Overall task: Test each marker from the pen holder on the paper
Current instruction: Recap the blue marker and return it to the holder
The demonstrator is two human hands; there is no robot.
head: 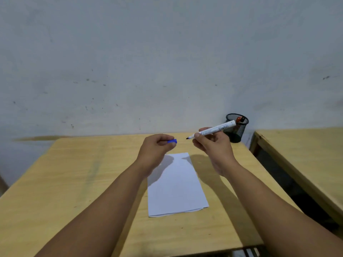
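A white marker [213,130] with its dark tip bare is held in my right hand [213,145], above the far end of the table, tip pointing left. Its blue cap [172,141] is pinched in the fingers of my left hand [156,149], a short gap from the tip. Below both hands a folded white paper [176,188] lies flat on the wooden table [74,182]; I see no marks on it. A black mesh pen holder [236,128] stands at the table's far right corner with a red-capped marker [239,119] inside.
A second wooden table [306,154] stands to the right, separated by a dark gap. A grey scuffed wall [167,62] rises right behind the tables.
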